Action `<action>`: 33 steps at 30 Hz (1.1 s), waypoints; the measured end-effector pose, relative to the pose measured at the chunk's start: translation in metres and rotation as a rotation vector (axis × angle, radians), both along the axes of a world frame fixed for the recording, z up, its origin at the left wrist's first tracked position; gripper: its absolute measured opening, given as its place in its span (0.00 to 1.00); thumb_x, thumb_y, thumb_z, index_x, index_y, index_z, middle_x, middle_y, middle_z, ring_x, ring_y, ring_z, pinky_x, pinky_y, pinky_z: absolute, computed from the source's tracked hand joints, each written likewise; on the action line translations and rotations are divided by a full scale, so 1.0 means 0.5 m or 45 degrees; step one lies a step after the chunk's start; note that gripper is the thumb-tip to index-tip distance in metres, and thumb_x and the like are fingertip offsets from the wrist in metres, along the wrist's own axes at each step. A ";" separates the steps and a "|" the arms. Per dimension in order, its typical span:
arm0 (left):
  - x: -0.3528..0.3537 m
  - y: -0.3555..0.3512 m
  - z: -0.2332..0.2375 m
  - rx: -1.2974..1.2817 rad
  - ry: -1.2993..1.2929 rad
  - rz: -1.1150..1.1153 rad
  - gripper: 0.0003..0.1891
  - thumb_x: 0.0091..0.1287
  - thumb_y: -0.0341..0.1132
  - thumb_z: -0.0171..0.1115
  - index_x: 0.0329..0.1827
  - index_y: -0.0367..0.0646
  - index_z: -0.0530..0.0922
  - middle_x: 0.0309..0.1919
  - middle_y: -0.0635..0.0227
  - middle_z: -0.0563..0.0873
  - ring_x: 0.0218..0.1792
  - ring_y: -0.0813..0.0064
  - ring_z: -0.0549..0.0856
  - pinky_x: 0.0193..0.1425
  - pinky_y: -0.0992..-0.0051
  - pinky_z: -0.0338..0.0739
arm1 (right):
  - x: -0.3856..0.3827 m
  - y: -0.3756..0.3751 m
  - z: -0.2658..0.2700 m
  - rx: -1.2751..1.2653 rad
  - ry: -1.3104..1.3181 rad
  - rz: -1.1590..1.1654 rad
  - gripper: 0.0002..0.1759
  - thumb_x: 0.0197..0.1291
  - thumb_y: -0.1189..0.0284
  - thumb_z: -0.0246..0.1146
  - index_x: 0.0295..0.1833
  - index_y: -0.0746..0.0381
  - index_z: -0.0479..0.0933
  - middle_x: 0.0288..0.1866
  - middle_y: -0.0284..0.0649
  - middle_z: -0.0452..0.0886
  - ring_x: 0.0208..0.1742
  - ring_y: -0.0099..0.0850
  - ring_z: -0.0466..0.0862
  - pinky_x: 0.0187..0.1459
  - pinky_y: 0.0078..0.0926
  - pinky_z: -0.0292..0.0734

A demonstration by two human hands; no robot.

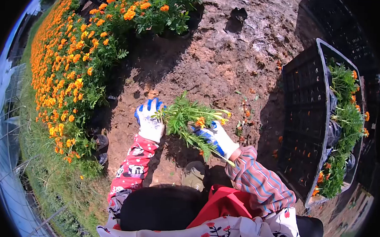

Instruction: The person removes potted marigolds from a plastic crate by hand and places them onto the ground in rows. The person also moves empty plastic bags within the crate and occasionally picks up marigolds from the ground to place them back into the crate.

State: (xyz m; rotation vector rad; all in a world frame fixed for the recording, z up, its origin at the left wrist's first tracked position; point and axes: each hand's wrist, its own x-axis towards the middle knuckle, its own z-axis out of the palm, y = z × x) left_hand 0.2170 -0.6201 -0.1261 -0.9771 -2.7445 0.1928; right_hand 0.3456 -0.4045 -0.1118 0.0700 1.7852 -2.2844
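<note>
Head view shows 2 gloved hands low over bare brown soil (226,65), with a marigold seedling (189,115) between them. The gloves are white with blue coating on the fingers.

The left hand (149,122) is at the left end of the seedling. Its fingers (148,106) stand close together and point away from the person, and the leaves touch them on their right side. I cannot tell if these fingers pinch a stem or only lean against the plant.

The right hand (214,137) is under the right part of the seedling. Its fingers (203,134) are curled about the lower stems, and the green leaves cover part of them. 1 thin stem runs over the back of this glove toward the wrist. An orange bud sits just above the right fingers.

The seedling lies almost sideways, from the left fingers across to the right palm, above the soil and in front of a shoe (194,175).

On the person's right, a black plastic crate (302,123) stands tilted, with more seedlings in dark bags along its far side. On the left, a dense bed of blooming orange marigolds (69,71) borders the soil.
</note>
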 end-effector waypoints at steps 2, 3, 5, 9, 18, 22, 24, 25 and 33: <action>0.002 0.004 0.021 0.055 -0.044 0.039 0.17 0.58 0.35 0.54 0.52 0.52 0.74 0.56 0.67 0.74 0.58 0.63 0.71 0.59 0.58 0.62 | -0.001 -0.006 0.019 -0.567 -0.439 -0.242 0.14 0.58 0.76 0.61 0.51 0.67 0.74 0.43 0.33 0.80 0.41 0.20 0.77 0.44 0.19 0.72; -0.006 -0.007 0.008 0.051 -0.042 0.044 0.17 0.58 0.35 0.54 0.52 0.52 0.74 0.56 0.67 0.74 0.58 0.63 0.71 0.59 0.58 0.62 | 0.005 0.009 0.048 -0.303 -0.399 -0.216 0.13 0.58 0.77 0.60 0.50 0.66 0.74 0.40 0.35 0.80 0.35 0.20 0.78 0.37 0.18 0.73; -0.034 -0.037 -0.022 0.016 0.087 0.079 0.14 0.60 0.36 0.53 0.49 0.50 0.76 0.53 0.68 0.75 0.57 0.63 0.72 0.57 0.58 0.63 | 0.030 0.041 0.063 -0.590 -0.445 -0.196 0.12 0.58 0.79 0.59 0.48 0.67 0.75 0.36 0.37 0.81 0.29 0.21 0.79 0.30 0.18 0.73; -0.043 -0.068 -0.005 0.062 0.113 0.137 0.13 0.60 0.36 0.53 0.48 0.53 0.77 0.53 0.70 0.76 0.56 0.64 0.72 0.54 0.60 0.63 | 0.019 0.084 0.061 0.190 -0.494 0.005 0.09 0.58 0.80 0.58 0.44 0.70 0.75 0.36 0.38 0.81 0.27 0.24 0.80 0.29 0.20 0.76; -0.011 -0.023 0.009 -0.025 0.082 0.026 0.15 0.59 0.36 0.52 0.50 0.50 0.76 0.56 0.66 0.75 0.58 0.61 0.70 0.61 0.56 0.60 | -0.001 0.083 0.097 0.567 -0.093 -0.181 0.21 0.55 0.56 0.65 0.35 0.67 0.78 0.26 0.43 0.80 0.23 0.36 0.78 0.26 0.32 0.69; -0.001 0.004 0.012 -0.008 0.016 0.033 0.15 0.59 0.35 0.53 0.49 0.50 0.76 0.55 0.66 0.75 0.58 0.62 0.70 0.60 0.55 0.60 | -0.033 0.049 0.138 0.878 -0.025 -0.181 0.22 0.52 0.54 0.65 0.37 0.64 0.79 0.26 0.49 0.78 0.30 0.49 0.78 0.33 0.39 0.71; 0.002 0.005 0.015 -0.042 0.073 -0.015 0.14 0.59 0.35 0.53 0.48 0.50 0.76 0.55 0.68 0.75 0.57 0.63 0.71 0.59 0.57 0.61 | -0.031 0.047 0.096 1.045 -0.084 -0.136 0.19 0.54 0.56 0.64 0.38 0.63 0.79 0.27 0.48 0.78 0.30 0.49 0.78 0.33 0.39 0.72; -0.001 0.002 0.013 -0.049 0.074 -0.014 0.14 0.59 0.35 0.53 0.48 0.50 0.76 0.55 0.68 0.75 0.57 0.63 0.71 0.59 0.57 0.61 | -0.019 0.049 0.055 1.114 0.370 -0.204 0.16 0.57 0.59 0.62 0.39 0.62 0.79 0.26 0.46 0.79 0.29 0.47 0.78 0.33 0.38 0.72; -0.036 -0.066 -0.029 0.068 -0.086 0.368 0.14 0.58 0.37 0.56 0.48 0.48 0.74 0.41 0.65 0.79 0.46 0.62 0.78 0.50 0.61 0.66 | -0.001 0.128 0.068 0.016 -0.048 -0.253 0.19 0.56 0.73 0.63 0.53 0.67 0.73 0.43 0.39 0.80 0.42 0.22 0.78 0.40 0.20 0.74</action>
